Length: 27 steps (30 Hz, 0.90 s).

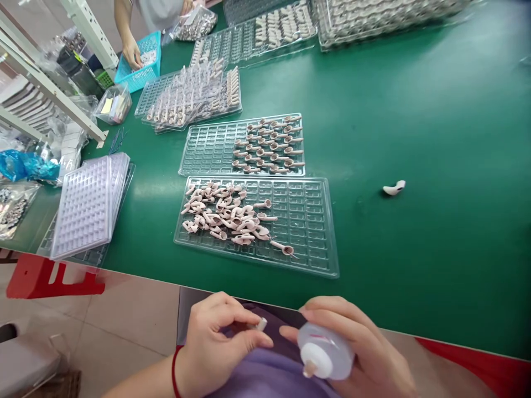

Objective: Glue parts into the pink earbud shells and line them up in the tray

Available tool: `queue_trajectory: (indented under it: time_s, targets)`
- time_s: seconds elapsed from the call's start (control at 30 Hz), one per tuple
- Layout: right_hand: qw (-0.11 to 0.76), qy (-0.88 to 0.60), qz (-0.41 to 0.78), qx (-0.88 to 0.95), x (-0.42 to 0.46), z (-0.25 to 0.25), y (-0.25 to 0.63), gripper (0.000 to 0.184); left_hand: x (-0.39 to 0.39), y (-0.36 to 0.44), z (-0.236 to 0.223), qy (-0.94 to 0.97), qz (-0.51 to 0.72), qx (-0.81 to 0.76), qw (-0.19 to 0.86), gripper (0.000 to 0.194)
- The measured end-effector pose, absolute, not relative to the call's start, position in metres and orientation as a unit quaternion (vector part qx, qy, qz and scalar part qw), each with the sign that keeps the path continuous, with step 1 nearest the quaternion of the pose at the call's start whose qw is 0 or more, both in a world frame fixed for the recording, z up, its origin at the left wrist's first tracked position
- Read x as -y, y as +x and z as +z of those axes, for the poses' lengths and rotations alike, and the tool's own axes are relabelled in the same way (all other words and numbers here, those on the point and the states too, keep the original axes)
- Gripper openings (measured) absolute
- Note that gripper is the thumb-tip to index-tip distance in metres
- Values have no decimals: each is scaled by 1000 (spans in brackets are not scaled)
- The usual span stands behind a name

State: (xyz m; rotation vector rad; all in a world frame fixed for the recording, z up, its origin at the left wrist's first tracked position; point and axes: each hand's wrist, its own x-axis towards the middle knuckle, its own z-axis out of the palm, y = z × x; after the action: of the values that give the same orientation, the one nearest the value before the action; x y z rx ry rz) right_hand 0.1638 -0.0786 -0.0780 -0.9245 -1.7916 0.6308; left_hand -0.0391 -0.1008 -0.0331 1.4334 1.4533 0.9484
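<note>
The worktop (402,121) looks smooth and glossy; the bottle (329,349) at five o'clock is smooth, translucent plastic.

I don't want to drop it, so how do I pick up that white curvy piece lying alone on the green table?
Pinch the white curvy piece across its middle, coming down from above. It lies on the green table, apart from the clear trays, so finger and thumb should fit; its long, bent shape probably balances best there.

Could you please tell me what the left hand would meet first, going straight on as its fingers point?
Probably the bare right hand, fingertip first, then its translucent, white-capped plastic bottle, though depth is unclear.
</note>
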Motion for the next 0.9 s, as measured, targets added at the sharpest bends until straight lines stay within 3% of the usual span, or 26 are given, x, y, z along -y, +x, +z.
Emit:
queue_trajectory:
  time_s: [0.27,0.4,0.53,0.67,0.9]
  targets:
    - [501,-439,216,714,71,-82,184,33,88,-40,-30,685,362,-547,318,15]
    - [526,-470,179,686,57,-81,189,31,57,-51,-23,726,363,-509,285,6]
    - [539,-488,163,667,46,-82,188,28,-21,-68,-13,798,349,-456,185,14]
    - [551,-479,159,664,44,-88,186,27,-123,-70,-5,807,245,-534,64,15]
    - [557,-470,144,670,43,-88,186,28,-234,-41,-18,816,152,-556,39,24]
